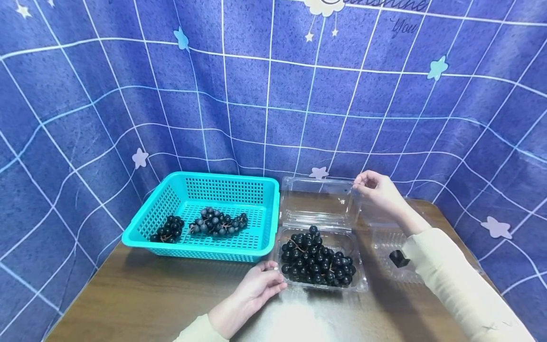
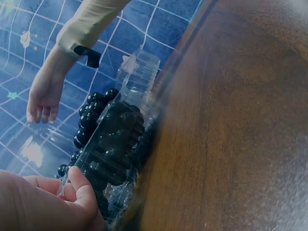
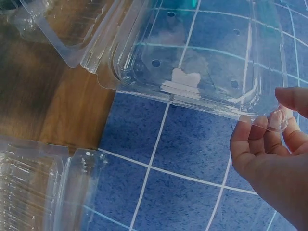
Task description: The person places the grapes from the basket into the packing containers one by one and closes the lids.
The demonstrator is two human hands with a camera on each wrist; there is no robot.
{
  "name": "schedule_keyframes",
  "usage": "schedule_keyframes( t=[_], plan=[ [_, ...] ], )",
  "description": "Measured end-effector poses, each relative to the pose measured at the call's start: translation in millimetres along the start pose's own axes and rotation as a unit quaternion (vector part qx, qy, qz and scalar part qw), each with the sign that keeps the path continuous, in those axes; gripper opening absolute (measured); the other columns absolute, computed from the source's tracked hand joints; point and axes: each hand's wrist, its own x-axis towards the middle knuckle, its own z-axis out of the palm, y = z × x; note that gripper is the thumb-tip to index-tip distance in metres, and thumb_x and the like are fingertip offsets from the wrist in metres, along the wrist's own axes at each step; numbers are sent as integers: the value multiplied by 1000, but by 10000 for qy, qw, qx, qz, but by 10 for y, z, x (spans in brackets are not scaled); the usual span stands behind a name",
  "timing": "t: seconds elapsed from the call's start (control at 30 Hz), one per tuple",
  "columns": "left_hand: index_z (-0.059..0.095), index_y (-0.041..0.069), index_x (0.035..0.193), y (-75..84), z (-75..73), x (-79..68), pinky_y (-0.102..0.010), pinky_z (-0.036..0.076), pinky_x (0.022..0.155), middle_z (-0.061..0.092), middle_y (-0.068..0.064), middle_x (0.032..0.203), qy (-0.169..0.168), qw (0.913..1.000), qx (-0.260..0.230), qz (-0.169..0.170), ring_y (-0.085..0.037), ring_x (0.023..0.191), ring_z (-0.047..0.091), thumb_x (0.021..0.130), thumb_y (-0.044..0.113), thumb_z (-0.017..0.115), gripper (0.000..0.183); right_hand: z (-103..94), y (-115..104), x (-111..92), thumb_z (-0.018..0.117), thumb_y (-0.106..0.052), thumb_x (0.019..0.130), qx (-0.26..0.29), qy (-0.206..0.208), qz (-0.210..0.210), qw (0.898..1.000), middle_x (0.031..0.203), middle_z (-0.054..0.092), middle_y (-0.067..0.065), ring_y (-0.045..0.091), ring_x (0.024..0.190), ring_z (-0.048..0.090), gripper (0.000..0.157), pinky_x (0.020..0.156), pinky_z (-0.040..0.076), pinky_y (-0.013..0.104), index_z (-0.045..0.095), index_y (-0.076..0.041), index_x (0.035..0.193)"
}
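Note:
A clear plastic clamshell box (image 1: pixel 362 280) stands on the table with its lid (image 1: pixel 318 199) raised at the back. Dark grapes (image 1: pixel 314 261) on their stems fill the lower half. My left hand (image 1: pixel 256 287) pinches the box's left front rim between thumb and fingers, as the left wrist view also shows. My right hand (image 1: pixel 378 190) pinches the lid's upper right corner; in the right wrist view that corner lies between thumb and fingers (image 3: pixel 257 137).
Left of the box sits a turquoise basket (image 1: pixel 198 251) with two dark grape bunches (image 1: pixel 218 223) inside. A second clear container (image 1: pixel 384 237) lies open at the right, partly behind the right forearm. A blue patterned curtain (image 1: pixel 248 133) hangs behind the wooden table (image 1: pixel 171 294).

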Motion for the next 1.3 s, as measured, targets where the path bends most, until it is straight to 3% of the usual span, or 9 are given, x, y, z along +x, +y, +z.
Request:
schedule_keyframes(
  t=[0.23,0.53,1.0,1.3],
  plan=[
    [40,5,103,-6,1,-1,-29,54,77,50,-3,78,33,10000,-3,6,-13,72,55,78,-10,52,31,-9,109,-39,63,-11,87,9,14,-194,9998,80,60,7,6,68,53,10,62,44,19,62,-2,92],
    [40,4,104,-4,2,15,-28,54,75,51,-3,77,69,10000,1,-26,-12,71,55,78,-10,52,32,8,89,-171,67,-19,86,-471,389,-351,9975,79,61,0,7,74,57,11,68,43,19,64,-8,88],
    [40,4,104,12,16,1,-28,54,76,51,-3,77,61,10000,10,-15,-12,71,55,79,-10,52,32,44,86,-383,68,-7,83,-390,721,-763,9937,82,65,4,1,72,60,5,67,49,13,64,-6,85],
    [40,3,106,10,21,15,-27,54,76,50,-4,79,104,9999,-55,-36,-13,73,55,80,-11,52,32,127,121,-516,72,-2,79,-680,1282,-1317,9806,78,63,-1,-2,71,55,11,65,49,12,64,-10,82]
  ],
)
